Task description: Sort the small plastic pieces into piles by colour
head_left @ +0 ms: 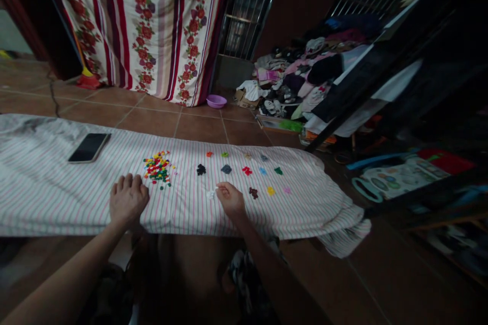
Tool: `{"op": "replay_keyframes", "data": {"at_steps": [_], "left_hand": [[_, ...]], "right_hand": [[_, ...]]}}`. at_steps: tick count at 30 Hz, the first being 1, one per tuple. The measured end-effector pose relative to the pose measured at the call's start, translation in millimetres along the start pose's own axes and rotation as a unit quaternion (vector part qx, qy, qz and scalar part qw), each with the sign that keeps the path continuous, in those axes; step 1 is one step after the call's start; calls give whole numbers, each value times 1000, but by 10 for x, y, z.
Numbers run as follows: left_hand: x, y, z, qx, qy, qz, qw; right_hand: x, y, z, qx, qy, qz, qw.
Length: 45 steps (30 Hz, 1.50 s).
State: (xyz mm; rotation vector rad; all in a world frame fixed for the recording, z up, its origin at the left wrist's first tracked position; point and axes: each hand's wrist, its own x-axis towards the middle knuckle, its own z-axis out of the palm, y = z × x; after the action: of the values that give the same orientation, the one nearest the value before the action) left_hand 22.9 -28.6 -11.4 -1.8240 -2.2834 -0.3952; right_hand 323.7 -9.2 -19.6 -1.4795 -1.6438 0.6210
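My left hand (pixel 128 198) lies on the striped cloth, palm down with fingers stretched forward. Just right of it is a loose pile of mixed small coloured pieces (pixel 157 167). My right hand (pixel 231 199) is closed in a pinch beside a small heap of white pieces (pixel 211 194); anything between its fingertips is too small to make out. Beyond and to the right lie small single-colour heaps: black pieces (pixel 201 169), grey pieces (pixel 226 169), red pieces (pixel 247 170), brown pieces (pixel 253 193), yellow pieces (pixel 271 191), dark green pieces (pixel 278 170) and several others.
A phone (pixel 89 148) rests at the left on the striped cloth (pixel 183 213). Behind are a floral curtain (pixel 160 30), a purple basin (pixel 216 101) and a red dustpan (pixel 88 81) on the tiled floor. A clothes heap (pixel 297 76) fills the back right.
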Motion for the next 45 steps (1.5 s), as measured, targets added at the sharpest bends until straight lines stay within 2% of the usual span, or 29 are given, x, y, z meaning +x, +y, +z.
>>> {"op": "replay_keyframes", "data": {"at_steps": [3,8,12,19,25,31,45], "left_hand": [[4,11,-5,6,0,-6,1000],[18,17,20,9,2,-18,1000],[29,18,50,15,-7,-29,999],[41,-5,86,19,4,-27,999],[51,-8,100,23,3,-25,999],[57,0,110,14,-1,-41,999],[46,-20,148,16,21,-26,999]], "right_hand": [[40,61,31,-43,13,-22,999],[81,132,140,-61,-16,-66,996],[57,208,214,-74,-14,-109,991],[46,262,226,-92,0,-158,983],[37,195,259,-132,-19,-165,977],[55,155,284,-127,-44,-175,975],[54,114,209,-138,-66,-178,972]]}}
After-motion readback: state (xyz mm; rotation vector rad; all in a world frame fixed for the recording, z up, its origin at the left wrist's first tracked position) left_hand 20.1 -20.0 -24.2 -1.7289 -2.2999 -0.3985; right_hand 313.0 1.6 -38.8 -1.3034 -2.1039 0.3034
